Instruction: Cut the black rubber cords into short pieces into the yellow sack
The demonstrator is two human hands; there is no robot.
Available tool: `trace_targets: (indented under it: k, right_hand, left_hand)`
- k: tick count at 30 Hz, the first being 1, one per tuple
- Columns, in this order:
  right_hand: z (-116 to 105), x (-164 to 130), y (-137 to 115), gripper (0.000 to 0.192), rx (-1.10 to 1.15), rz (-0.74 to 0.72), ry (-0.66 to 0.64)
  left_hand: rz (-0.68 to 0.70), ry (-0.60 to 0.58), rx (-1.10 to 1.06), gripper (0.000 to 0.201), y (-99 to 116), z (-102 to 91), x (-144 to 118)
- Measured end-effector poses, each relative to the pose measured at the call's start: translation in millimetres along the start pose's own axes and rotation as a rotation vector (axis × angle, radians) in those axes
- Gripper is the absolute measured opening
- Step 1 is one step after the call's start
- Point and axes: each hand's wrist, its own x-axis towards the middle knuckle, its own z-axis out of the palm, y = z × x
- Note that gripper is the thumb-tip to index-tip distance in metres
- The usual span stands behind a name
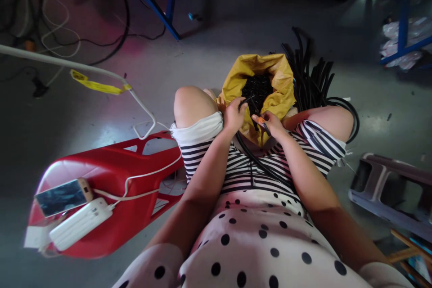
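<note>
Between my knees stands a yellow sack with its rim rolled open. Many short black pieces fill its inside. My left hand, at the near left of the opening, is closed on a black tube, whose length trails down across my lap to the right. At the near right of the opening, my right hand grips a pair of cutters with orange and black handles. Their dark jaws point into the sack, close to the tube's end; whether they touch it I cannot tell.
Long black tubes lie bundled behind the sack. To the left, a red stool carries a phone and a white power bank with a cable. A grey stool lies right. Blue metal legs stand ahead.
</note>
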Motion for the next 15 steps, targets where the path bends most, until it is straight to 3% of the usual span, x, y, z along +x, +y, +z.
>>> trace_targets:
  k: [9,15]
  right_hand:
    - [-1.4,5.0,1.5,0.069,0.124,0.099,-0.068]
    - [0.4,6.9,4.6,0.070,0.016,0.139,-0.086]
  left_hand:
    - [0.010,-0.244,0.096,0.029,-0.5,3.1,-6.4]
    - [0.040,-0.347,0.229,0.034,-2.2,1.4,-5.5]
